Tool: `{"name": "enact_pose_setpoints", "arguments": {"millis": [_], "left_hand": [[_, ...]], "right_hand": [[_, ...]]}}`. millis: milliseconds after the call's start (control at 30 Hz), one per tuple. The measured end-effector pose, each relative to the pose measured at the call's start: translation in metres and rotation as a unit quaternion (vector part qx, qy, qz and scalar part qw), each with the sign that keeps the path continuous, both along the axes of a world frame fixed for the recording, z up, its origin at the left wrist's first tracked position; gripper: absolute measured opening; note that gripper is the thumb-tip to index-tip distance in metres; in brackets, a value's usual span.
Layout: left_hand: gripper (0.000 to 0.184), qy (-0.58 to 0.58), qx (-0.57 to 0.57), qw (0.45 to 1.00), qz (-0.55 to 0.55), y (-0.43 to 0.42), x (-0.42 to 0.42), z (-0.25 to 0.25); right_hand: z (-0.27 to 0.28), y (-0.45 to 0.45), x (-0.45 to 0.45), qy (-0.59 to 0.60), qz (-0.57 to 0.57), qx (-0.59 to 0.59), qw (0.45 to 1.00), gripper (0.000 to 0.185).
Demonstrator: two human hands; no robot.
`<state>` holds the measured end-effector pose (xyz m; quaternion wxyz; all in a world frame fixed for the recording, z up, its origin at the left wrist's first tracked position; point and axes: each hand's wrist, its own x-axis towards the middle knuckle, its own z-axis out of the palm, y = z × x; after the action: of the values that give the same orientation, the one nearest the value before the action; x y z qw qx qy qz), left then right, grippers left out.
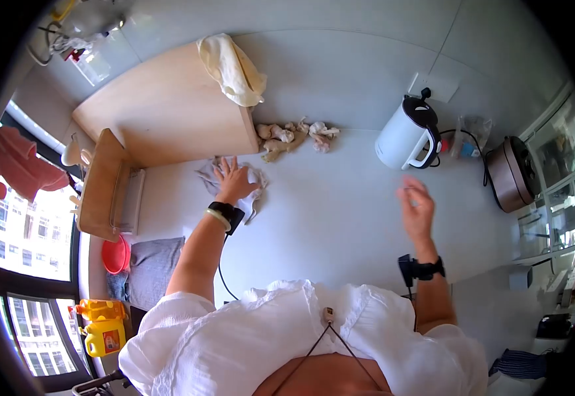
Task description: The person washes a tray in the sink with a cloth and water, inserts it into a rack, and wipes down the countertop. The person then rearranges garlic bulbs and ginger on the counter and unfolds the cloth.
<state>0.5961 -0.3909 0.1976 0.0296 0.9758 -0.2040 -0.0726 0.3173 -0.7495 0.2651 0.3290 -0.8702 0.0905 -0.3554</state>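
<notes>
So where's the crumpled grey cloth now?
In the head view, the crumpled grey cloth is on the counter, left of centre, by the spread left hand, just in front of the wooden board.

The left hand (233,181) touches a crumpled grey cloth (255,191) on the counter (314,218).

crumpled matt grey cloth (255,177)

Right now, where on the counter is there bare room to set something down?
The counter is bare between the left hand and the right hand, in front of the ginger and garlic. Crowded: around the kettle, plastic bag and cooker, and by the grey cloth.
</notes>
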Motion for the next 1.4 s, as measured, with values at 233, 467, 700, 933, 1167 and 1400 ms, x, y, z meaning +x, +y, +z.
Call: {"name": "enact_pose_setpoints", "arguments": {"millis": [233, 467, 700, 933, 1167, 1400], "left_hand": [[0.029, -0.211, -0.503, 0.828, -0.128, 0.019, -0.079, 0.21], [0.033, -0.5, -0.586, 0.491, -0.407, 0.056, -0.191, 0.353], [0.032, -0.494, -0.567, 0.43, -0.499, 0.031, -0.226, 0.392], [0.031, -0.455, -0.629, 0.439, -0.452, 0.017, -0.236, 0.359], [0.03, -0.379, -0.711, 0.489, -0.335, -0.006, -0.259, 0.284], [0.029, -0.364, -0.739, 0.491, -0.283, -0.029, -0.273, 0.255]], "right_hand": [[0.188, -0.002, -0.069, -0.176, 0.038, 0.018, 0.984, 0.046], [0.311, 0.035, -0.126, -0.251, 0.175, -0.388, 0.869, 0.049], [0.352, 0.031, -0.15, -0.256, 0.111, -0.525, 0.804, 0.048], [0.351, 0.006, -0.19, -0.224, 0.016, -0.545, 0.808, 0.048], [0.331, -0.023, -0.235, -0.194, -0.076, -0.53, 0.822, 0.048], [0.32, -0.039, -0.261, -0.189, -0.128, -0.518, 0.824, 0.048]]}}
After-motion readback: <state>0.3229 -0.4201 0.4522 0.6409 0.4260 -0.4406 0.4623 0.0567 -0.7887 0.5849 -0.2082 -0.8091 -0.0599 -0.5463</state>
